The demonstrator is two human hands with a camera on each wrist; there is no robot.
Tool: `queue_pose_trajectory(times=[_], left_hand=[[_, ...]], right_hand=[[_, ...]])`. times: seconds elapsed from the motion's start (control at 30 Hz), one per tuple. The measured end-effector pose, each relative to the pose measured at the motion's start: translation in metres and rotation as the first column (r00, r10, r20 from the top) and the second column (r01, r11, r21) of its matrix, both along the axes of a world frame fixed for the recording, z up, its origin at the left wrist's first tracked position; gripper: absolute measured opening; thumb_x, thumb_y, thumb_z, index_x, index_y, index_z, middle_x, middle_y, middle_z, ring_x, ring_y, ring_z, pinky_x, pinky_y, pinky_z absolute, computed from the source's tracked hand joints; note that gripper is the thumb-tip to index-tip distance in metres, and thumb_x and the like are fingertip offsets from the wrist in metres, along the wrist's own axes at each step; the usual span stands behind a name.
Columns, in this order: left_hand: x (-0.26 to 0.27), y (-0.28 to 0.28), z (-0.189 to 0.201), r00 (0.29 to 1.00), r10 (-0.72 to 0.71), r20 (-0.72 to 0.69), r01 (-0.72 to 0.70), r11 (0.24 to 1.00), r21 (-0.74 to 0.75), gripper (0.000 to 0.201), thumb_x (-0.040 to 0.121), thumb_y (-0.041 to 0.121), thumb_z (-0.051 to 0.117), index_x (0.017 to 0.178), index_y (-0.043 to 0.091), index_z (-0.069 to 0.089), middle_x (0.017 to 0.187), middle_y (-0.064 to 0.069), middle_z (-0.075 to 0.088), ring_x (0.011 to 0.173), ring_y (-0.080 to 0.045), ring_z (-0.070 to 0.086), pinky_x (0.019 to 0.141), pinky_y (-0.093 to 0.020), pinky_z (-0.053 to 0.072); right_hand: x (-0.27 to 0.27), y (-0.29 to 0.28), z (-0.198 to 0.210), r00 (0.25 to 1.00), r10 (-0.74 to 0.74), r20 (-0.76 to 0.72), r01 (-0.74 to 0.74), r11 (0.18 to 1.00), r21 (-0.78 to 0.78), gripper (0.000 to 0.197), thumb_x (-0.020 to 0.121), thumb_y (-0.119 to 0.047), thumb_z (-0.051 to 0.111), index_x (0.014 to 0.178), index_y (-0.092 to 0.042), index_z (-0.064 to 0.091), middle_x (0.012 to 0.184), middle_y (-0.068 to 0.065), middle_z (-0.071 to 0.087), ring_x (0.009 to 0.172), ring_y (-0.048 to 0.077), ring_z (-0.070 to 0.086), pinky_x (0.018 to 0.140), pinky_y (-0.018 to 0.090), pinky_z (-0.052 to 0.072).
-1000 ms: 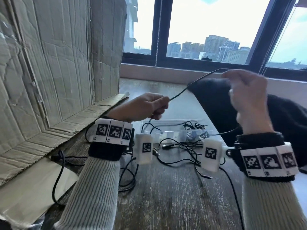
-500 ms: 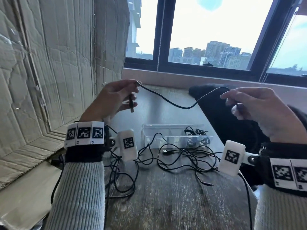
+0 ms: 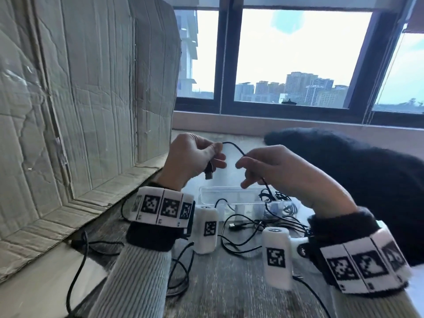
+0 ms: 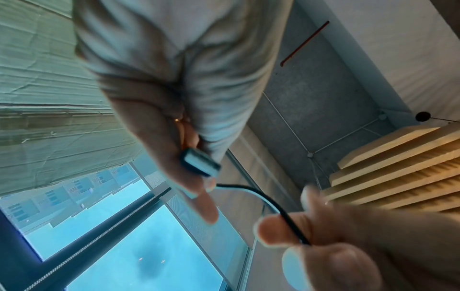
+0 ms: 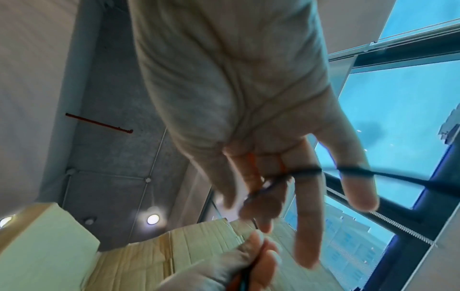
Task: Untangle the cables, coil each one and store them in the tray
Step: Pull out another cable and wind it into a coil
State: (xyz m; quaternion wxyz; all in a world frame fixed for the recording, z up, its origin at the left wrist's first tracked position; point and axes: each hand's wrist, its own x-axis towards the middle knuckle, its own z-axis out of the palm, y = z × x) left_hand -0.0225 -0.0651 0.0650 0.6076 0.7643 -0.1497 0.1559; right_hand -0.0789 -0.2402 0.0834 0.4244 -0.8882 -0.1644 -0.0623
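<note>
the left hand (image 3: 190,157) has its thumb and forefinger pressed together on a black cable (image 3: 234,146) just behind the usb plug (image 3: 208,172), which hangs down below the curled fingers; in the left wrist view the plug (image 4: 200,164) lies against the fingertips, blurred, so its face cannot be read. from that pinch the cable arches up and over in a short loop to the right hand (image 3: 282,177), whose thumb and forefinger pinch it while the other fingers stay loosely spread; in the right wrist view the cable (image 5: 311,171) crosses the fingers (image 5: 308,216), but motion blur hides exactly how it threads between them. below the right hand the cable drops toward the table (image 3: 229,283) and is lost among the other leads. the two hands are held near each other above the table, not touching. under them lies a tangle of black cables (image 3: 243,230), with one free plug showing near its middle; how many separate cables it holds cannot be told. the clear tray (image 3: 206,196) stands just beyond the tangle, partly hidden by the right hand and wrist; some cable lies in its right end, though whether coiled or loose is hard to make out through the plastic. more black cable (image 3: 179,271) runs under the left forearm and off the bottom edge. creased cardboard (image 3: 80,111) stands at the left, a dark fuzzy garment (image 3: 344,161) lies at the right, cut off by the frame, and a window (image 3: 298,58) is behind.
</note>
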Motion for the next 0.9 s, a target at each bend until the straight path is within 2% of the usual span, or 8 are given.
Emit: queue_pose_trajectory(times=[0.07, 0.13, 0.33, 0.5, 0.57, 0.67, 0.77, 0.9], left_hand=[[0.002, 0.002, 0.001, 0.998, 0.062, 0.003, -0.061, 0.993, -0.105, 0.022, 0.092, 0.016, 0.061, 0.086, -0.005, 0.067, 0.072, -0.009, 0.074, 0.061, -0.020, 0.072, 0.048, -0.028, 0.055], [0.002, 0.008, 0.005, 0.998, 0.032, -0.055, -0.045, 0.969, -0.245, 0.020, 0.095, 0.014, 0.057, 0.088, -0.003, 0.065, 0.076, -0.010, 0.074, 0.065, -0.019, 0.073, 0.054, -0.027, 0.057], [-0.007, -0.009, 0.013, 0.899, -0.380, -0.216, 0.189, 0.783, -0.592, 0.023, 0.098, 0.012, 0.027, 0.081, 0.013, 0.042, 0.110, -0.021, 0.066, 0.103, -0.031, 0.065, 0.089, -0.045, 0.052], [-0.004, -0.031, 0.006, 0.866, -0.425, -0.264, 0.264, 0.837, -0.480, 0.032, 0.102, 0.028, 0.027, 0.077, 0.020, 0.046, 0.112, -0.013, 0.065, 0.115, -0.021, 0.058, 0.108, -0.048, 0.027], [-0.003, -0.035, 0.004, 0.881, -0.402, -0.251, 0.248, 0.842, -0.480, 0.041, 0.103, 0.039, 0.023, 0.088, 0.018, 0.054, 0.105, -0.017, 0.069, 0.110, -0.020, 0.059, 0.109, -0.048, 0.026], [-0.001, -0.035, -0.001, 0.873, -0.436, -0.221, 0.303, 0.837, -0.455, 0.050, 0.103, 0.042, 0.018, 0.118, 0.017, 0.059, 0.125, -0.008, 0.064, 0.124, -0.018, 0.053, 0.114, -0.047, 0.025], [-0.001, -0.032, -0.002, 0.867, -0.457, -0.198, 0.342, 0.835, -0.431, 0.045, 0.105, 0.036, 0.020, 0.127, 0.023, 0.057, 0.131, 0.002, 0.060, 0.128, -0.015, 0.050, 0.113, -0.043, 0.028], [0.000, -0.028, 0.000, 0.857, -0.480, -0.185, 0.361, 0.817, -0.451, 0.044, 0.093, 0.009, 0.030, 0.132, 0.011, 0.052, 0.131, -0.005, 0.061, 0.131, -0.022, 0.047, 0.102, -0.039, 0.034]], right_hand=[[0.007, -0.005, -0.003, 0.992, -0.109, 0.066, 0.108, 0.994, 0.014, 0.021, 0.096, -0.018, 0.053, 0.086, -0.013, 0.070, 0.064, 0.001, 0.059, 0.065, 0.026, 0.066, 0.074, 0.053, 0.053], [0.014, -0.011, -0.004, 0.974, -0.201, 0.109, 0.193, 0.978, 0.075, 0.025, 0.095, -0.015, 0.052, 0.079, -0.016, 0.071, 0.063, 0.001, 0.054, 0.058, 0.018, 0.056, 0.072, 0.052, 0.054], [0.023, -0.007, -0.013, 0.925, -0.264, 0.274, 0.197, 0.948, 0.249, 0.022, 0.085, -0.026, 0.056, 0.072, -0.026, 0.073, 0.056, -0.009, 0.054, 0.050, 0.007, 0.050, 0.065, 0.046, 0.055], [0.028, -0.003, -0.017, 0.914, -0.254, 0.316, 0.185, 0.955, 0.232, 0.023, 0.088, -0.023, 0.056, 0.071, -0.023, 0.072, 0.050, -0.012, 0.052, 0.048, 0.005, 0.047, 0.056, 0.039, 0.052], [0.029, -0.003, -0.019, 0.931, -0.214, 0.297, 0.158, 0.966, 0.203, 0.023, 0.090, -0.020, 0.057, 0.073, -0.022, 0.073, 0.050, -0.015, 0.052, 0.049, -0.001, 0.049, 0.055, 0.030, 0.048], [0.029, 0.000, -0.021, 0.946, -0.147, 0.288, 0.109, 0.984, 0.144, 0.022, 0.090, -0.020, 0.058, 0.074, -0.017, 0.072, 0.053, -0.012, 0.048, 0.053, 0.004, 0.043, 0.059, 0.028, 0.042], [0.030, 0.002, -0.023, 0.948, -0.158, 0.276, 0.117, 0.981, 0.156, 0.025, 0.092, -0.022, 0.057, 0.073, -0.013, 0.070, 0.051, -0.011, 0.044, 0.053, 0.009, 0.040, 0.057, 0.029, 0.040], [0.034, -0.003, -0.023, 0.922, -0.261, 0.285, 0.207, 0.956, 0.208, 0.026, 0.092, -0.025, 0.057, 0.073, -0.015, 0.071, 0.050, -0.009, 0.046, 0.050, 0.013, 0.041, 0.056, 0.030, 0.043]])
